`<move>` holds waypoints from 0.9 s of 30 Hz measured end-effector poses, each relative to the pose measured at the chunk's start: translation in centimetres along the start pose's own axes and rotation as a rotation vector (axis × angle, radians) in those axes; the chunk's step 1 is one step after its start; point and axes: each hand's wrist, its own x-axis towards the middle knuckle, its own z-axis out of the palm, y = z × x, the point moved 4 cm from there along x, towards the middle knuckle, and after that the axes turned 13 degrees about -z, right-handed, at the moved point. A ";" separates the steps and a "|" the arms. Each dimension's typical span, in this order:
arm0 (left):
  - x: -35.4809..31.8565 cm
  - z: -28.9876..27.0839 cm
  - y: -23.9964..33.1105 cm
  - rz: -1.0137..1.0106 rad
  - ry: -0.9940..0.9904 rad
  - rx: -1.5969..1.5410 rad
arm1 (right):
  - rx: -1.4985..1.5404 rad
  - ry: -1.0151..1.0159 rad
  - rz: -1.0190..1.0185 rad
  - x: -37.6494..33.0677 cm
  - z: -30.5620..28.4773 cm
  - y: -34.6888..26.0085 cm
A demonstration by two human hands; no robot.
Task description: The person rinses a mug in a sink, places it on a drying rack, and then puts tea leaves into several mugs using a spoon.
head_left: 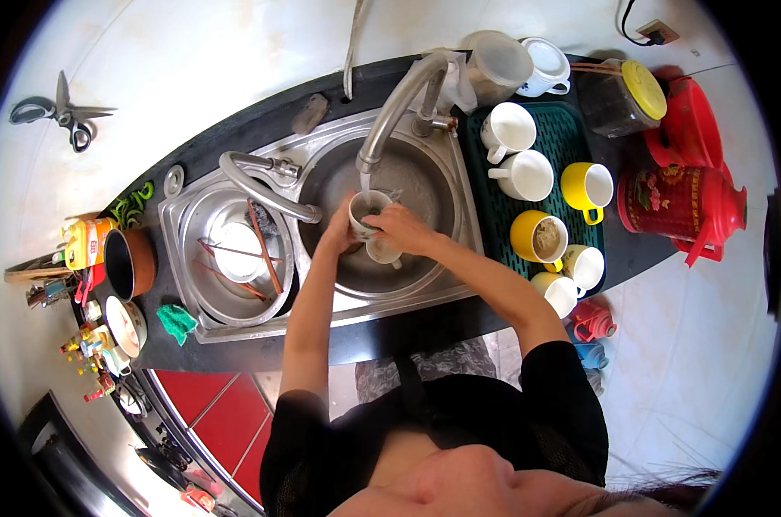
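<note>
Over the right sink basin (442, 194), my left hand (340, 226) is closed round the side of a white mug (362, 201). My right hand (401, 229) grips the same mug at its rim, with the fingertips reaching over the edge. From the tall curved faucet (395, 108), a stream of water runs down into the mug. A second light-coloured mug (383, 252) sits in the basin just below my hands. Part of the held mug is hidden by my fingers.
Right of the sink, a green draining tray (571, 129) carries several white and yellow mugs. Beyond it stand a yellow-lidded jar (644, 90) and a red thermos (666, 202). The left basin holds a metal bowl (202, 289) with chopsticks. A green cloth (177, 322) lies at the counter's edge.
</note>
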 end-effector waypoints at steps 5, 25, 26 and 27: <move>-2.1 4.7 -1.0 -0.068 -0.118 -0.536 | -0.224 0.014 -0.188 -1.1 1.1 0.9; -0.3 3.6 0.2 0.205 -0.083 -0.535 | -0.051 0.126 0.218 0.6 4.0 1.5; -0.7 2.6 -0.1 0.243 0.007 -0.524 | -0.220 0.122 -0.065 -0.6 3.4 0.8; -0.6 1.8 -0.4 0.280 0.086 -0.506 | -0.272 0.014 -0.126 -1.2 2.2 1.1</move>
